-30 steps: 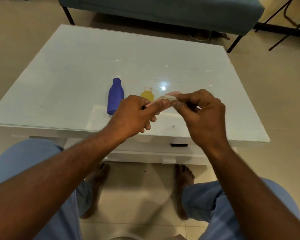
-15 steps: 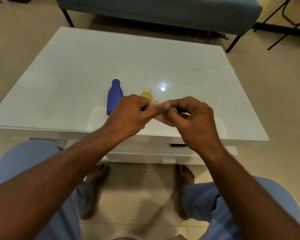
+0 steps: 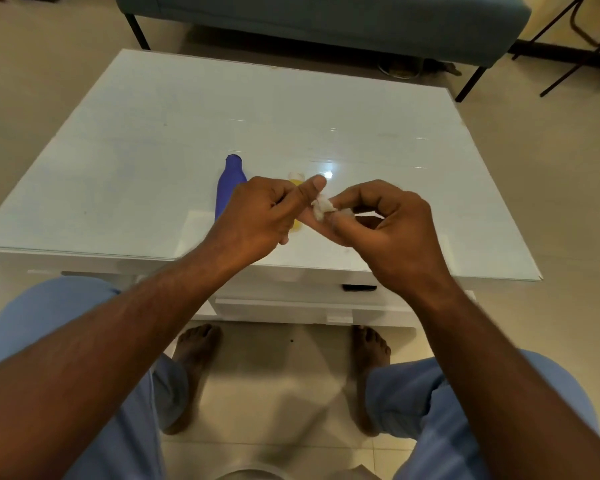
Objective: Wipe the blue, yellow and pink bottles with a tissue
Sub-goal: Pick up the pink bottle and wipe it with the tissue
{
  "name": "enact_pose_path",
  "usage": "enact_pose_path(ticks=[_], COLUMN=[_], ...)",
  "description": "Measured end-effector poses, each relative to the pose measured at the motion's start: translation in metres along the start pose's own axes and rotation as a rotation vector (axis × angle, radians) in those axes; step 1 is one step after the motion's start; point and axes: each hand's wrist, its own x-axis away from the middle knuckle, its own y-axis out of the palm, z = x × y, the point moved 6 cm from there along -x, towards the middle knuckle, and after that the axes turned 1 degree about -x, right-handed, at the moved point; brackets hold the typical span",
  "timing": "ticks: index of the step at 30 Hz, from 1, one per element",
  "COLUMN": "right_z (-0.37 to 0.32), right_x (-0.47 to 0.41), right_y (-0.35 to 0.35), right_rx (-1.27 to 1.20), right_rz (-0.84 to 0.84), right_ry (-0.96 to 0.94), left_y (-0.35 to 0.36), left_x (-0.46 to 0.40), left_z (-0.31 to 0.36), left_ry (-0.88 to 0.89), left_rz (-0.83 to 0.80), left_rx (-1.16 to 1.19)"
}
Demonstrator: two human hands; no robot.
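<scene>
Two bottles show plainly on the white table (image 3: 153,161): one blue bottle (image 3: 226,188) and one yellow bottle (image 3: 296,183). The blue bottle lies on its side, long axis running toward and away from the person, its neck pointing to the far edge. The yellow bottle sits just to its right, largely hidden behind the hands; its pale cap points the same way, though how its body lies cannot be told. The pink bottle cannot be made out; it may be hidden inside the hands.

One crumpled white tissue (image 3: 323,206) sits between the two hands, above the near part of the table. The right hand (image 3: 388,226) pinches it with curled fingers. The left hand (image 3: 257,216) has its fingers curled, thumb stretched toward the tissue; whether that grip encloses anything cannot be told. Two bare feet rest on the tiled floor (image 3: 278,368) beneath.
</scene>
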Motion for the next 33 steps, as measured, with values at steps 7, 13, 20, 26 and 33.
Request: enact_pose_path(ticks=[7, 13, 20, 26, 33], right_z=[0.007, 0.007, 0.027, 0.028, 0.034], right_x=[-0.001, -0.006, -0.007, -0.006, -0.003], right_y=[-0.010, -0.025, -0.048, -0.054, -0.062], right_rx=[0.146, -0.167, -0.886, -0.896, -0.924], right_rz=[-0.003, 0.119, 0.454, 0.494, 0.520], right_ry=[0.025, 0.165, 0.488, 0.474, 0.495], left_y=[-0.008, -0.001, 0.002, 0.035, 0.083], left_x=[-0.003, -0.009, -0.032, -0.045, -0.053], left_z=[-0.005, -0.012, -0.015, 0.007, 0.005], left_ry=[-0.047, -0.055, -0.081, 0.044, 0.075], left_rz=[0.058, -0.019, 0.088, 0.084, -0.041], left_rx=[0.072, -0.017, -0.176, -0.255, -0.451])
